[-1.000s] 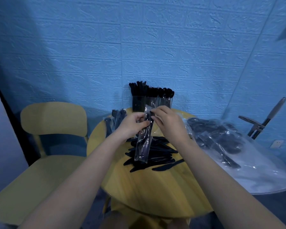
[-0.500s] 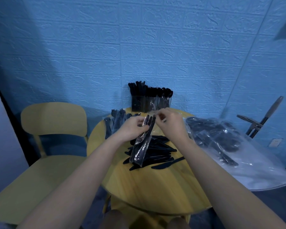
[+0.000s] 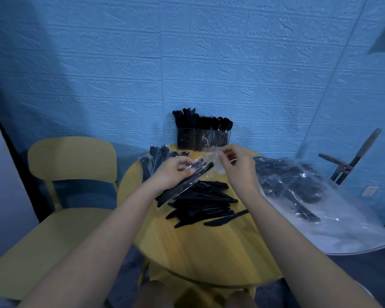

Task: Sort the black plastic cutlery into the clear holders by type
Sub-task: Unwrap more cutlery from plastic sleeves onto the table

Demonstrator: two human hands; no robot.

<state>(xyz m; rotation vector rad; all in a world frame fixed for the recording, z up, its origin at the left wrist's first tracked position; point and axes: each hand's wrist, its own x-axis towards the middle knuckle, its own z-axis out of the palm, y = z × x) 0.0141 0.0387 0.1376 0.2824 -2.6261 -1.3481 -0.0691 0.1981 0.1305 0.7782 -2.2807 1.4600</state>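
Wrapper now pulled open, packet between hands

Round yellow wooden table: smooth, faint grain, slight sheen. Heap of loose black plastic knives: glossy, catching light along the edges. Thin clear plastic wrapper around a few black pieces: crinkly, shiny film. Clear rigid plastic holders at the back: glassy walls. Large clear plastic bag on the right: creased, reflective. Blue wall: matt, brick-pattern relief, rough-textured. Yellow chair: smooth, matt.
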